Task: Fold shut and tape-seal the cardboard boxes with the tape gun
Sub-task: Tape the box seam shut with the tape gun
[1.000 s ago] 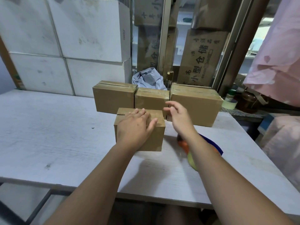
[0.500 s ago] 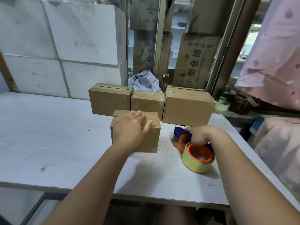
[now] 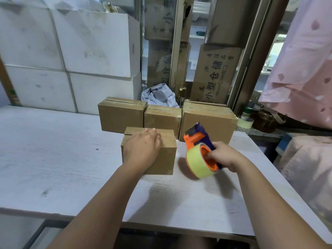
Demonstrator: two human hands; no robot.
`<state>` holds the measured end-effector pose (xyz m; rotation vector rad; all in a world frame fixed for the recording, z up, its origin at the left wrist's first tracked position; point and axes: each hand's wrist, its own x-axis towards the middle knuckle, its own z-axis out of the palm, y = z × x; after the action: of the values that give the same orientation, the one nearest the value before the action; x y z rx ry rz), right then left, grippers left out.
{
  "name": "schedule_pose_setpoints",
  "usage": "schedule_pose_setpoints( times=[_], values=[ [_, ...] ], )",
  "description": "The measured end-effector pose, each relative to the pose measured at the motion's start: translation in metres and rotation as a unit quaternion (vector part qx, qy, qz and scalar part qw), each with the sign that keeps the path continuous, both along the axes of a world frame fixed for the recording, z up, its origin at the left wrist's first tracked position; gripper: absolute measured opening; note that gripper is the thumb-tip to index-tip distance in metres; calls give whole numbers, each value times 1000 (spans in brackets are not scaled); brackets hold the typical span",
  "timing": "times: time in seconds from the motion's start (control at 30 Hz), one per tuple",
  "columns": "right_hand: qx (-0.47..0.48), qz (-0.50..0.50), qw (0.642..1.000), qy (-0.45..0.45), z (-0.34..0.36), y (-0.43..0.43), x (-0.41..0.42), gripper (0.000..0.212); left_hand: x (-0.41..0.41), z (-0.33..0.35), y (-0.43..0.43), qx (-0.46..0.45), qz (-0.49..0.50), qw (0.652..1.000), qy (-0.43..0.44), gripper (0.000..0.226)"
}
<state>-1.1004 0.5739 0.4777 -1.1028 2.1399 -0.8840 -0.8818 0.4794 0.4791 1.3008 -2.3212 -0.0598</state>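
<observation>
On the white table (image 3: 53,159), the small brown cardboard box (image 3: 165,159) is held shut under the left hand (image 3: 142,146), fingers straight and together. The orange-and-purple tape gun (image 3: 198,150) has been lifted from the tabletop, gripped in the right hand (image 3: 224,157), fingers curled round it; taping can probably begin.

Left hand (image 3: 142,148) flat, palm down — right hand (image 3: 225,156) curled, gripping.

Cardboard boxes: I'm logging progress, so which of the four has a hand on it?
The lone front box, nearest the person: the left hand rests flat on its top. The three boxes in the back row have no hand on them.
</observation>
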Motion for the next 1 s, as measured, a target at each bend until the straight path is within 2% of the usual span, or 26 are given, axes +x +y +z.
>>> schedule_pose_setpoints(
  times=[0.13, 0.23, 0.33, 0.43, 0.5, 0.6, 0.73, 0.8, 0.87, 0.93, 1.0],
  values=[
    [-186, -80, 971, -123, 12, -16, 12, 19, -3, 2, -2, 4, 8, 1000, 12, 37],
    [-291, -146, 937, -126, 26, -26, 22, 23, -1, 4, -2, 5, 0, 999, 31, 32],
    [-357, -204, 907, -87, 43, -36, 37, 21, 0, 5, -6, 20, -6, 999, 37, 30],
    [-371, -206, 904, -47, 53, -51, 54, 23, 2, 10, -12, 60, 3, 997, 37, 44],
    [-374, -179, 910, -13, 55, -61, 68, 34, 4, 13, -12, 78, 4, 996, 46, 55],
    [-364, -109, 921, 87, 48, -72, 89, 58, 7, 18, -14, 121, -23, 985, 117, 52],
    [-350, -63, 918, 174, 33, -76, 101, 68, 10, 22, -24, 241, -68, 945, 209, 47],
    [-343, -54, 919, 187, 33, -77, 101, 69, 8, 22, -27, 289, -111, 897, 316, 62],
    [-343, -32, 916, 204, 35, -77, 102, 68, 3, 21, -26, 284, -127, 840, 445, 70],
    [-341, -3, 911, 232, 37, -76, 105, 65, -5, 23, -23, 253, -98, 801, 533, 55],
    [-334, 9, 908, 253, 38, -77, 108, 62, -13, 24, -20, 232, -63, 775, 585, 40]
  ],
)
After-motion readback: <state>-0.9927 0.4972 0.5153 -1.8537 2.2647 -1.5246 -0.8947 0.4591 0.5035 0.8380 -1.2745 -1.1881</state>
